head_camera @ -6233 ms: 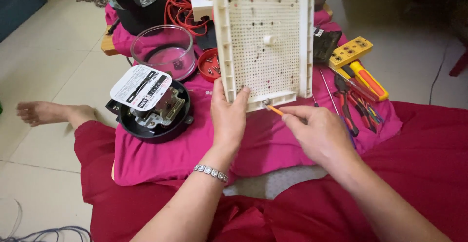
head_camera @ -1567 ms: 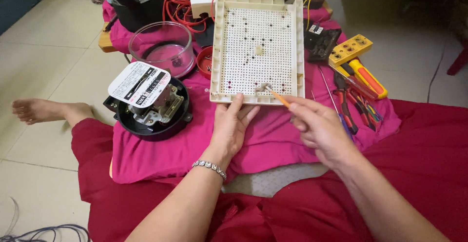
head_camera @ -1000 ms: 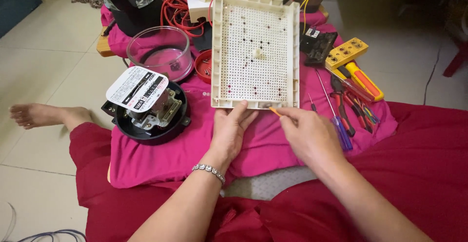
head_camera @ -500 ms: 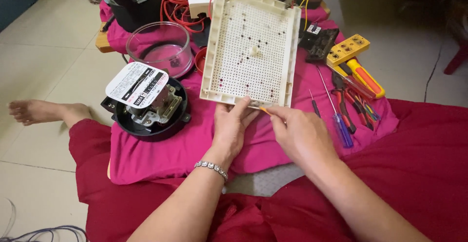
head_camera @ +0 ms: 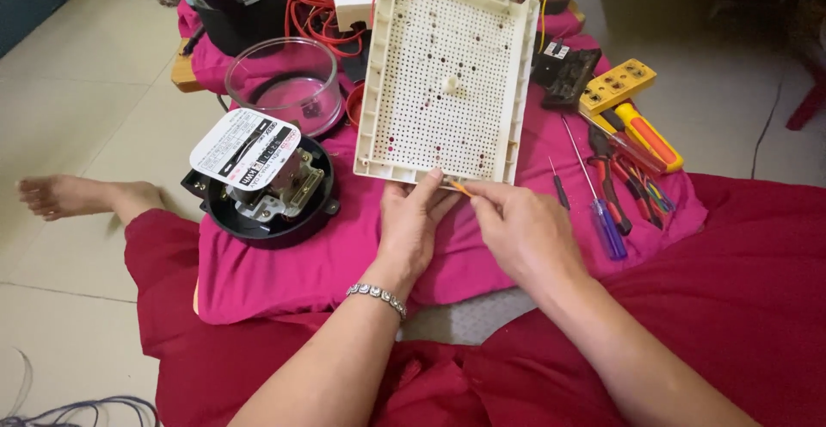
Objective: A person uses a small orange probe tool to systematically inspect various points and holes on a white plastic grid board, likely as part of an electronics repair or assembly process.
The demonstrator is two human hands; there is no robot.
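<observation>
The left hand [head_camera: 413, 225] is steadying the near rim of the perforated cream tray [head_camera: 443, 74], lying on the pink cloth [head_camera: 284, 272], while the right hand [head_camera: 525, 229] is pinching a small orange-tipped piece [head_camera: 460, 188] at that edge, seemingly mid-work, with screwdrivers [head_camera: 602, 220] lying untouched right of the tray.

One perforated cream tray [head_camera: 443, 74] lies on the pink cloth [head_camera: 301, 263]. Left of the tray: one clear round cover [head_camera: 274, 83] and one black-based meter [head_camera: 262, 177]. Right of the tray: one yellow block [head_camera: 618, 85] and three screwdrivers [head_camera: 607, 220]. Two hands, left hand [head_camera: 411, 225] and right hand [head_camera: 525, 229], meet at the tray's near edge.
</observation>
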